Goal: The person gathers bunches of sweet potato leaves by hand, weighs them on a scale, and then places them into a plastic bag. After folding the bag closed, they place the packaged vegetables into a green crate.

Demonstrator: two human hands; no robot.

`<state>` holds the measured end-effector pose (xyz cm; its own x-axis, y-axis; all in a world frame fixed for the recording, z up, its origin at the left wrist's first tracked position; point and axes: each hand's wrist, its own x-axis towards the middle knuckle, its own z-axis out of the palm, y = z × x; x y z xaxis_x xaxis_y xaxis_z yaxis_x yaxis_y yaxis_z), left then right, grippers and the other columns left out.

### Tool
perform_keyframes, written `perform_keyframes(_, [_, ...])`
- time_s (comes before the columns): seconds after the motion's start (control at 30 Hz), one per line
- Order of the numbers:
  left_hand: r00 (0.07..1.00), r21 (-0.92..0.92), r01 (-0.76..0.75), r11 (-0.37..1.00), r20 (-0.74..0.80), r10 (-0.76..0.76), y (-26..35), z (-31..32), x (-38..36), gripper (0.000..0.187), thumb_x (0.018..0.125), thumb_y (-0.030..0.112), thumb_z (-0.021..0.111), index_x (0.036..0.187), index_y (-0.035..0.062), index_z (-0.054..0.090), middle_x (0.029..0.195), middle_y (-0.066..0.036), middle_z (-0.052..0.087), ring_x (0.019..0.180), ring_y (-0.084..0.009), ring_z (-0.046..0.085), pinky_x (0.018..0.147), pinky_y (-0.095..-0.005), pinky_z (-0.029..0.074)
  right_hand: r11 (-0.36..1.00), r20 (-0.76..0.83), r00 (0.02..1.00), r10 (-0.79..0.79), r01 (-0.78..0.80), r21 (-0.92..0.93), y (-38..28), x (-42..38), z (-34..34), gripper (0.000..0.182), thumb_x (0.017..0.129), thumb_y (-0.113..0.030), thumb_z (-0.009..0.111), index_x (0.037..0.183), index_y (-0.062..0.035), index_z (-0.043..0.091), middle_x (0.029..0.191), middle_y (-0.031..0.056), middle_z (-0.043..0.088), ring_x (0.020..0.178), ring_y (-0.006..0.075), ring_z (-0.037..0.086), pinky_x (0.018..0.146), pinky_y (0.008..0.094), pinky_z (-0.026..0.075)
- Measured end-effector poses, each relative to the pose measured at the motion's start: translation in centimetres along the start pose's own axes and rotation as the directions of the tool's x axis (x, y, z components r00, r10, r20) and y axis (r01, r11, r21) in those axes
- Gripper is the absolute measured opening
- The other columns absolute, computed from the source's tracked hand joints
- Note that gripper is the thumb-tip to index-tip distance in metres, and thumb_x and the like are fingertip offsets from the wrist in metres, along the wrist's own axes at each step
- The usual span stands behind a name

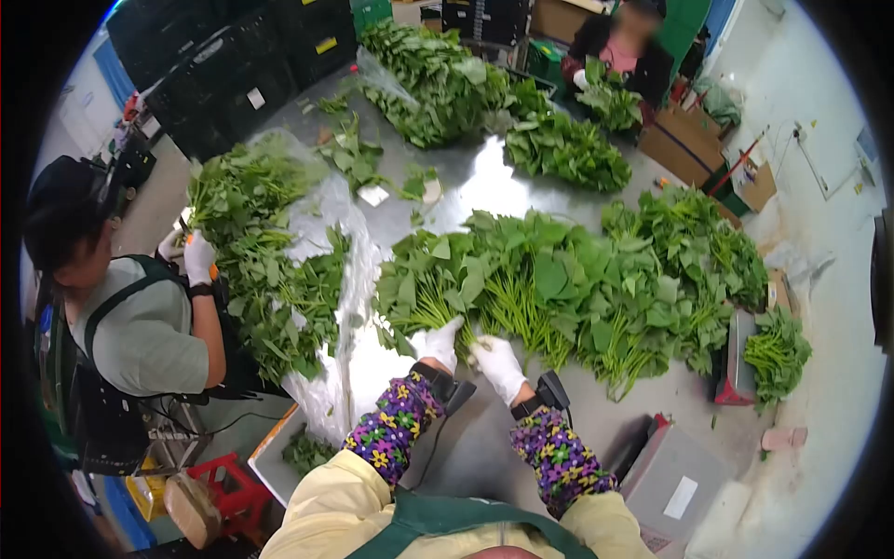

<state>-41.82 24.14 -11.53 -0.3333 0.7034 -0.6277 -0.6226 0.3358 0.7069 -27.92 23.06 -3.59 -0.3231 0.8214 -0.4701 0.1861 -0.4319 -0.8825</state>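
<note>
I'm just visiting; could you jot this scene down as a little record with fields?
Left hand: white-gloved, at the pale stem ends of a leafy green bunch
Right hand: white-gloved, fingertips close to the stems; grip unclear
Surface: shiny grey metal table
Along the table: leafy green bunches, stretching rightward
Left of the hands: crumpled clear plastic sheet
Other people: person in a pale grey-green shirt, at left; person in a dark jacket, across the table
Floor: red plastic stool, lower left
</note>
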Motion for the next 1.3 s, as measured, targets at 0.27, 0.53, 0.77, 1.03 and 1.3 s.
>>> perform_keyframes(0.27, [0.779,0.466,-0.587,0.662,0.546,0.307,4.4,-3.0,-3.9,0.021,0.079,0.0,0.056,0.099,0.0017,0.062,0.092,-0.009,0.065,0.087,-0.0255,0.063,0.081,-0.0316,0.051,0.993,-0.033,0.994,-0.101,0.103,0.059,-0.5,-0.5,-2.9,0.011,0.09,-0.01,0.056,0.091,-0.0034,0.065,0.07,0.0024,0.064,0.056,0.009,0.054,0.05,0.0243,0.042])
perform_keyframes(0.53, [0.91,-0.318,0.374,0.871,0.305,-0.28,7.2,-3.4,-12.4,0.014,0.094,0.017,0.061,0.104,0.0082,0.063,0.077,0.0,0.063,0.068,-0.014,0.06,0.064,-0.029,0.052,0.86,0.113,0.98,0.165,-0.199,0.471,-2.4,-4.5,-1.6,0.013,0.094,-0.016,0.058,0.098,-0.0043,0.063,0.077,-0.0014,0.062,0.059,0.0042,0.051,0.052,0.0191,0.04])
perform_keyframes(0.77, [0.865,-0.307,0.434,0.847,0.404,-0.297,3.5,-4.4,-13.0,0.017,0.094,0.017,0.062,0.102,0.002,0.064,0.088,-0.009,0.068,0.076,-0.021,0.065,0.065,-0.0342,0.054,0.948,-0.092,0.991,-0.094,0.061,-0.311,-1.3,-7.2,3.8,0.023,0.089,-0.026,0.058,0.096,-0.0058,0.067,0.072,0.0081,0.068,0.064,0.0215,0.065,0.059,0.0334,0.05])
perform_keyframes(1.03, [0.918,-0.273,0.336,0.901,0.308,-0.249,3.1,-4.5,-13.2,0.014,0.092,0.01,0.065,0.102,0.0017,0.065,0.091,-0.008,0.068,0.077,-0.0206,0.066,0.065,-0.0314,0.055,0.556,0.088,0.904,-0.417,0.331,-0.762,-3.0,-7.8,2.5,0.034,0.094,-0.034,0.057,0.095,-0.003,0.069,0.069,0.0064,0.067,0.059,0.0112,0.061,0.057,0.027,0.048])
perform_keyframes(1.3, [0.931,-0.263,0.287,0.921,0.303,-0.204,5.2,-4.6,-12.6,0.014,0.092,0.01,0.064,0.104,0.0024,0.064,0.094,-0.007,0.068,0.084,-0.0193,0.066,0.076,-0.0358,0.055,0.918,-0.213,0.928,-0.307,0.23,-0.324,-1.8,-5.8,-0.3,0.031,0.097,-0.032,0.052,0.097,-0.0061,0.069,0.082,0.0064,0.067,0.068,0.0152,0.061,0.062,0.0286,0.047])
